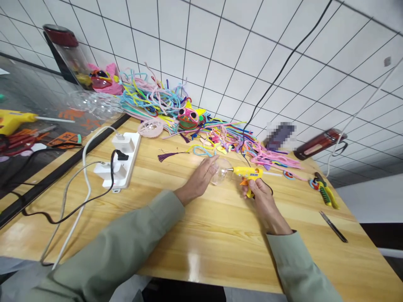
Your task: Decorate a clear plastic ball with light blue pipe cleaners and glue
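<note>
My right hand is wrapped round the grip of a yellow hot glue gun, with a finger by its orange trigger. A white glue stick sticks out of the gun's back end. The metal nozzle points left, at a clear, rounded plastic shell. My left hand holds that shell from its left side, fingers together and thumb near the rim. Whether the nozzle touches the shell I cannot tell. A purple tassel and a light blue loop of pipe cleaner lie just beyond my left hand.
Pipe cleaners are heaped along the wall around a pink decorated figure. A power strip with cables stands left. Pliers, a small black-handled tool and a red flask lie right. Another glue gun is far left.
</note>
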A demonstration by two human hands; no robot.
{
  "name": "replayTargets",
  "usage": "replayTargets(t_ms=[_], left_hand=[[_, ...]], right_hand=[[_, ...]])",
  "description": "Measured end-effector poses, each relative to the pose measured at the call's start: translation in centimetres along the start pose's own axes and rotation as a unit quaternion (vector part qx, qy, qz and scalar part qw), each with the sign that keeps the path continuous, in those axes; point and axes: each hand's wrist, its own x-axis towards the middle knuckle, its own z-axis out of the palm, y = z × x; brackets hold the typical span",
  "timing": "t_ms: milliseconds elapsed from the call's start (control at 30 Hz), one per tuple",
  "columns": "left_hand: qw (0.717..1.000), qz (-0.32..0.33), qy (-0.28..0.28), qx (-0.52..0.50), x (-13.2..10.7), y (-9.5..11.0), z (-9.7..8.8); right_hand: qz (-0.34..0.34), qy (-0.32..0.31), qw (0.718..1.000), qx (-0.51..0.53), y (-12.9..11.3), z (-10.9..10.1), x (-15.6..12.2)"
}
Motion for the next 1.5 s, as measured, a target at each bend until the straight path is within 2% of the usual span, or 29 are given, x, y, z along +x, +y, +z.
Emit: replayTargets(t_ms=[467,967,1267,1500], left_hand=[[1.000,-0.007,-0.007,0.010,-0.1,0.3,-0.1],[1.000,-0.010,-0.004,0.003,0.0,0.2,0.0],[1.000,-0.010,-0.006,0.005,-0.1,0.2,-0.2],[1.000,-0.004,-0.007,0.009,0.0,0.0,-0.1]], right_hand=[[-0.023,0.003,0.999,-0.024,1.2,-0.4,0.1],[-0.020,0.009,0.999,-0.035,0.7,-0.3,-0.1],[-0.012,0.015,0.999,0.030,0.2,0.3,0.0],[-0.011,0.002,1.000,0.021,0.8,0.3,0.0]])
